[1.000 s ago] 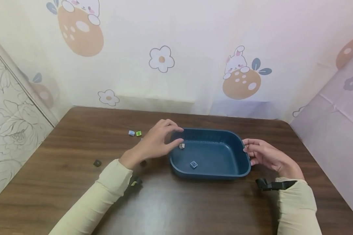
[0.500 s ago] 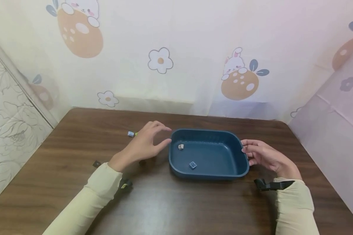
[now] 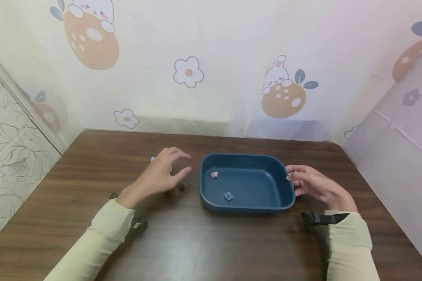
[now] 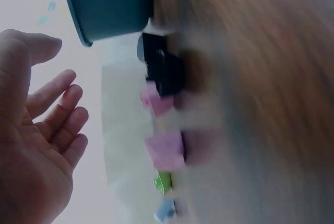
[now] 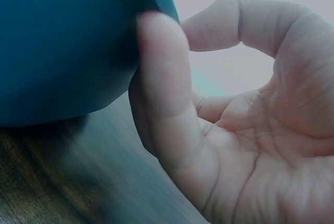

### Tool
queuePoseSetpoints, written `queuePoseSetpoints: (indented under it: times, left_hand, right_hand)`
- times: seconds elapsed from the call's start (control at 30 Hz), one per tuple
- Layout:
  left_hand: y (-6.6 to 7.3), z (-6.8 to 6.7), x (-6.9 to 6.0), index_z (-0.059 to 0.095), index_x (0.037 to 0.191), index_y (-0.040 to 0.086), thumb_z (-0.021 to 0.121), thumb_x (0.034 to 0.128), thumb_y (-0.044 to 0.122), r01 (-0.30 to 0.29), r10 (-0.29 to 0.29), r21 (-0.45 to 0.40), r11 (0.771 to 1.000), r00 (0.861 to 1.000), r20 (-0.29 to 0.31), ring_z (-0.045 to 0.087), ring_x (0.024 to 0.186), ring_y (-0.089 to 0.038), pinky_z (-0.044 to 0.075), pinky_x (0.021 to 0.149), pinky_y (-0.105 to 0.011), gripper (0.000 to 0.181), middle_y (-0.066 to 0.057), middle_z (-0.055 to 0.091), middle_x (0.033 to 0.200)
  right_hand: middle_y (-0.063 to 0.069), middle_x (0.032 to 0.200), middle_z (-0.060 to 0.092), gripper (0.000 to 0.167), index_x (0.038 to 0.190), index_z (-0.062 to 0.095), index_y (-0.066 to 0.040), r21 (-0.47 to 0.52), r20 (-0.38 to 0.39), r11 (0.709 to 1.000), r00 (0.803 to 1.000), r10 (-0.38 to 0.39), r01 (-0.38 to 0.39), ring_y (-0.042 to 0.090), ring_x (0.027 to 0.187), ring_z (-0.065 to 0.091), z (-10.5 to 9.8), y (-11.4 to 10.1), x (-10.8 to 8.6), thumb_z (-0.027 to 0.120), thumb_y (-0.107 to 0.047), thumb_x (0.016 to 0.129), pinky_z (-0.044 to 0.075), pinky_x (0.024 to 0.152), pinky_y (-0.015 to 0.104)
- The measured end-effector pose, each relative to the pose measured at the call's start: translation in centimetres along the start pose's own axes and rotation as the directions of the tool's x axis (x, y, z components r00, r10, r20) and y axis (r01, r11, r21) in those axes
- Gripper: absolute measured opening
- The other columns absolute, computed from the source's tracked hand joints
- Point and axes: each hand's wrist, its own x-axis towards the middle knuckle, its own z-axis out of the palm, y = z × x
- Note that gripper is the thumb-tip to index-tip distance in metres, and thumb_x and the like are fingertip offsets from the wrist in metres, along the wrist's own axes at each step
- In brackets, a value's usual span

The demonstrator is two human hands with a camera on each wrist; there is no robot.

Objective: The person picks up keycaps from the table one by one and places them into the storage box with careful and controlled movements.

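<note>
A dark blue plastic basin (image 3: 247,209) stands on the table, a whitish block (image 3: 214,175) and a small blue patterned block (image 3: 228,196) inside it. At its right end my right hand (image 3: 318,187) pinches the wall; the right wrist view shows fingers (image 5: 164,72) at the rim. To the basin's left, apart from it, my left hand (image 3: 156,175) hovers with thumb and fingers spread and nothing between them. Below and behind this hand lie small loose blocks: black pieces (image 4: 166,72), a pink block (image 4: 166,151), a green one (image 4: 163,182) and a light blue one (image 4: 165,211).
The brown wooden table (image 3: 211,246) meets a patterned wall covering (image 3: 232,89) at the back. Another dark block (image 3: 113,195) shows by the left wrist, partly covered. Black straps hold the wrist cameras, one visible at the right sleeve (image 3: 351,242).
My left hand has moved left from over the basin's left end to above the loose blocks. Both blocks in the basin stay put, and my right hand keeps its hold.
</note>
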Motion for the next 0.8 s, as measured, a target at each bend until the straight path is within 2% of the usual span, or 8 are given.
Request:
queuePoseSetpoints:
  times: [0.1,0.2,0.37,0.67,0.8]
  left_hand:
    - [-0.9,-0.5,-0.5,0.071,0.131,0.012,0.073,0.0991,0.03,0.014,-0.014,0.018,1.0,1.0,-0.01,0.057,0.125,-0.029,0.054,0.1,-0.05,0.037,-0.006,0.069,0.131]
    - [-2.0,-1.1,-0.9,0.071,0.13,0.01,0.074,0.0988,0.027,0.029,-0.028,0.027,0.999,0.999,-0.033,0.057,0.125,-0.031,0.051,0.103,-0.052,0.035,-0.008,0.069,0.131]
    - [-3.4,-1.8,-1.0,0.071,0.13,0.009,0.073,0.0996,0.025,0.055,-0.054,0.033,0.998,0.997,-0.056,0.056,0.123,-0.031,0.049,0.101,-0.052,0.034,-0.01,0.068,0.13]
    - [-4.0,-2.2,-1.1,0.071,0.13,0.009,0.072,0.0999,0.026,0.062,-0.061,0.038,0.997,0.997,-0.04,0.055,0.128,-0.033,0.048,0.106,-0.056,0.035,-0.011,0.068,0.13]
    - [-4.7,-2.3,-1.4,0.071,0.13,0.008,0.071,0.1001,0.025,0.09,-0.088,0.031,0.996,0.995,-0.044,0.055,0.129,-0.035,0.047,0.107,-0.057,0.034,-0.012,0.068,0.131]
  right_hand:
    - [-0.005,0.1,0.078,0.022,0.122,0.063,-0.017,0.008,-0.002,1.0,1.0,0.004,-0.004,0.009,0.088,0.077,0.1,0.0,0.0,0.045,-0.008,0.111,0.065,0.077,0.026]
    - [-0.005,0.1,0.078,0.022,0.122,0.063,-0.017,-0.001,-0.016,1.0,1.0,0.003,-0.003,0.01,0.088,0.077,0.1,0.0,-0.1,0.046,-0.009,0.111,0.065,0.077,0.027]
    - [-0.004,0.101,0.078,0.024,0.122,0.064,-0.018,-0.011,-0.024,1.0,1.0,-0.002,0.001,0.011,0.088,0.077,-0.1,0.1,-0.1,0.045,-0.009,0.11,0.065,0.077,0.028]
    - [-0.003,0.102,0.078,0.027,0.122,0.065,-0.017,0.013,-0.002,1.0,1.0,-0.008,0.008,0.01,0.09,0.077,-0.3,0.2,-0.1,0.043,-0.005,0.11,0.065,0.075,0.028]
    - [-0.004,0.101,0.078,0.026,0.122,0.064,-0.016,0.017,0.008,1.0,1.0,-0.009,0.009,0.01,0.089,0.077,-0.1,0.0,0.0,0.043,-0.005,0.11,0.065,0.076,0.028]
